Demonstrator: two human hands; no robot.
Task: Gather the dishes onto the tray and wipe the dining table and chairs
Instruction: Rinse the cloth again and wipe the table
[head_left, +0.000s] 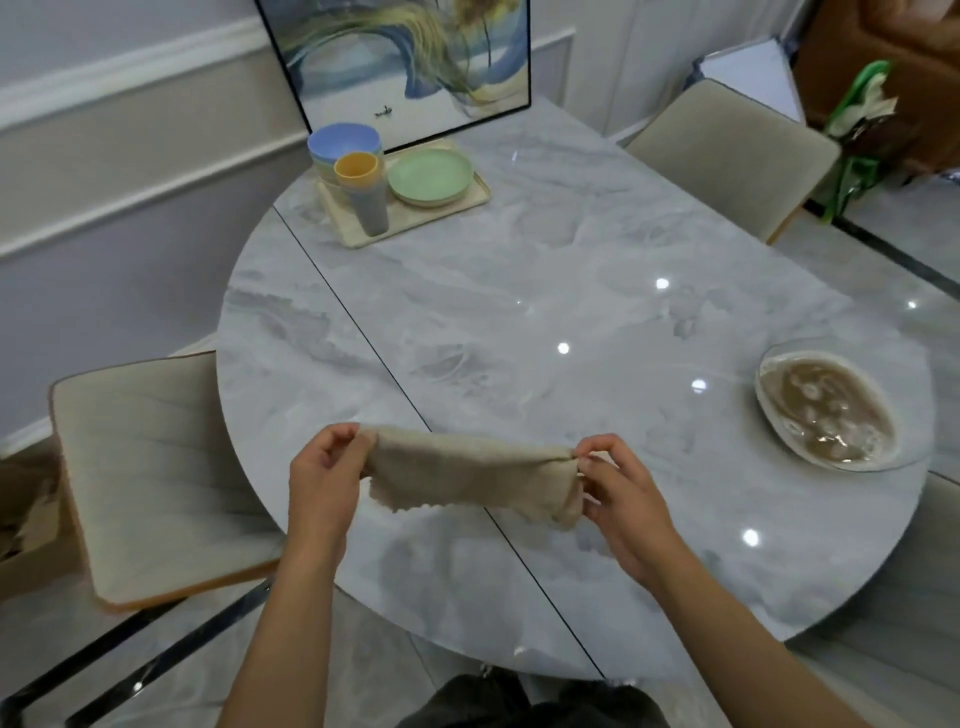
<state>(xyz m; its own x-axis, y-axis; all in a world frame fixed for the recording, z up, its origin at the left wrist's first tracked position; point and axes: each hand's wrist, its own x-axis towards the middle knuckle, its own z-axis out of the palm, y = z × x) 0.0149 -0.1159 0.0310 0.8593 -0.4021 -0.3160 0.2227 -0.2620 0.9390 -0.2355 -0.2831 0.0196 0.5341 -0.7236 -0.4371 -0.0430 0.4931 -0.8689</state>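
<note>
Head: one cloth (467, 473), one tray (426, 219)

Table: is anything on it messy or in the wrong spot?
Yes. A clear bowl of murky brown liquid sits alone near the table at its right edge, far from the tray that holds the other dishes. Nothing looks spilled. The left hand and right hand pinch a beige cloth.

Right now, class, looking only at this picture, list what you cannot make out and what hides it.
- Head view: how many bowls sit under the blue bowl; the yellow cup partly covers them.
- Head view: what lies in the glass bowl; murky brown liquid hides it.
- Head view: the near right chair; cut off by the frame edge.
- Head view: the cloth ends; fingers cover them.
</note>
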